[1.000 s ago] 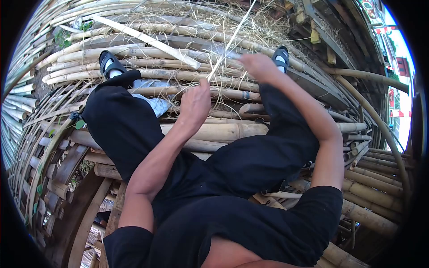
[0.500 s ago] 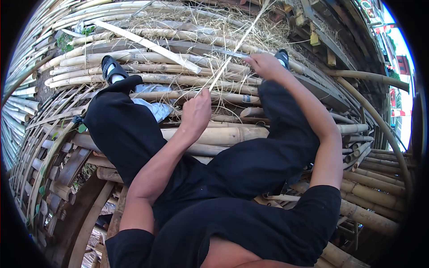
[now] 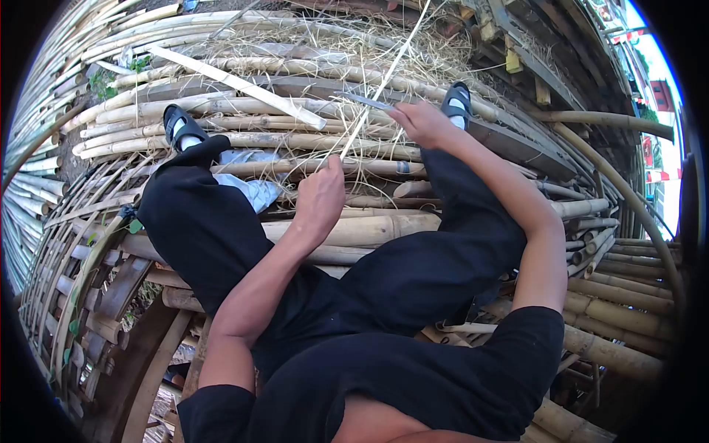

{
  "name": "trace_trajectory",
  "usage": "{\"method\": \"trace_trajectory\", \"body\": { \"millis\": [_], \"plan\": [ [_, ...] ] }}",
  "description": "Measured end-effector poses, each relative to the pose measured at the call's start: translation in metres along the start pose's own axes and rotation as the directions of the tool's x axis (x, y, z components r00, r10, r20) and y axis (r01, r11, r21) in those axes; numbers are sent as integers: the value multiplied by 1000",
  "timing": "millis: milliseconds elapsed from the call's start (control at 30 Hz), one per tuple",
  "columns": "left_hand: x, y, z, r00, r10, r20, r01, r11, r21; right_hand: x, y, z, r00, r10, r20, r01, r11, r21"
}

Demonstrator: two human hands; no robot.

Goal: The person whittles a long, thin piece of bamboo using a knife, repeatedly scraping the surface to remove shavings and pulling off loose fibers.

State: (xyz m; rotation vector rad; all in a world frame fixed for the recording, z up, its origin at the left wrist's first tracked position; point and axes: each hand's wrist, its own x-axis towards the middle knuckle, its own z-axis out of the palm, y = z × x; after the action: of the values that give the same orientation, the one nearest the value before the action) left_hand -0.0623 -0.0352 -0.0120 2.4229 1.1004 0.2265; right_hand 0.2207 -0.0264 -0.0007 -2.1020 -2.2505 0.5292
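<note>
My left hand [image 3: 320, 198] is closed round the lower end of a long thin bamboo strip [image 3: 384, 83], which slants up and to the right, away from me. In my right hand [image 3: 422, 123] is a knife [image 3: 367, 101], its blade pointing left and crossing the strip above my left hand. Whether the blade touches the strip is too small to tell. A wider pale bamboo slat [image 3: 240, 86] lies on the poles to the upper left of my hands.
Bamboo poles [image 3: 384, 228] lie in rows under and before my legs. Thin shavings [image 3: 332, 44] are scattered over them. Blue-white plastic [image 3: 255, 193] lies by my left leg. Wooden boards [image 3: 546, 88] are stacked at the upper right.
The knife and my right hand have shifted slightly left and towards me. The blade now shows more plainly. My view has shifted a little.
</note>
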Motion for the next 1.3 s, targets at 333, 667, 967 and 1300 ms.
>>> {"method": "trace_trajectory", "body": {
  "millis": [333, 667, 967, 1300],
  "plan": [
    [-7, -4, 6, 999, 0, 44, 3, 997, -73, 7, -3, 0, 998, -63, 24, 64, 998, -28],
    [-7, -1, 6, 1000, 3, 28, -1, 997, -73, -10, 41, -1, 988, 72, -136, -62, 995, 79],
    [-1, -11, 2, 999, -31, -13, 27, 977, -214, -15, -42, 10, 994, -101, 40, 86, 956, 279],
    [6, -8, -13, 999, -44, 6, 44, 964, -261, -2, -59, 7, 986, -163, 23, 159, 978, 136]
  ]
}}
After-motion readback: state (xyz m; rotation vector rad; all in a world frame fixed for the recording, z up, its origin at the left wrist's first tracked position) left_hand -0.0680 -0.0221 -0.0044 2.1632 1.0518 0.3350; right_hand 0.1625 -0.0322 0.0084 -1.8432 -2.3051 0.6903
